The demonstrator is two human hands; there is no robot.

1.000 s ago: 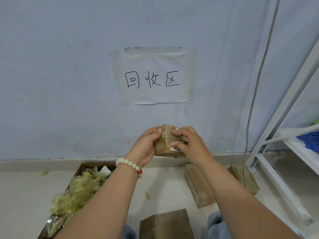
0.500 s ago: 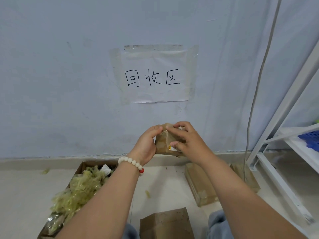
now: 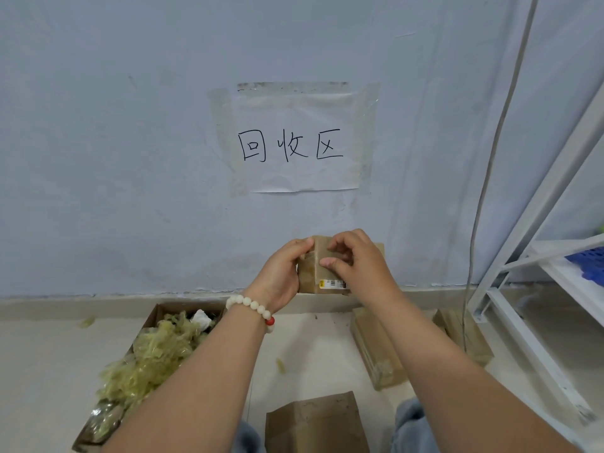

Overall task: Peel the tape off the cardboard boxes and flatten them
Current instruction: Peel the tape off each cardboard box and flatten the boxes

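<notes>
At frame centre we grip the small taped box (image 3: 322, 273) with left hand (image 3: 281, 276) and right hand (image 3: 359, 263), fingers curled round it

A bracelet (image 3: 251, 307) of white beads with one red bead circles the left wrist. The trousers (image 3: 411, 426) are blue-grey.

Only one camera here, worn on the person's head. It faces the wall (image 3: 114, 158) squarely and from near, with the paper sign (image 3: 295, 142) just above the middle of its wide view. Tipped downward, it catches the left hand (image 3: 281, 273) and right hand (image 3: 356, 266) gripping a cardboard box (image 3: 313, 279) below the sign, and the floor (image 3: 310, 354) lower still.
</notes>
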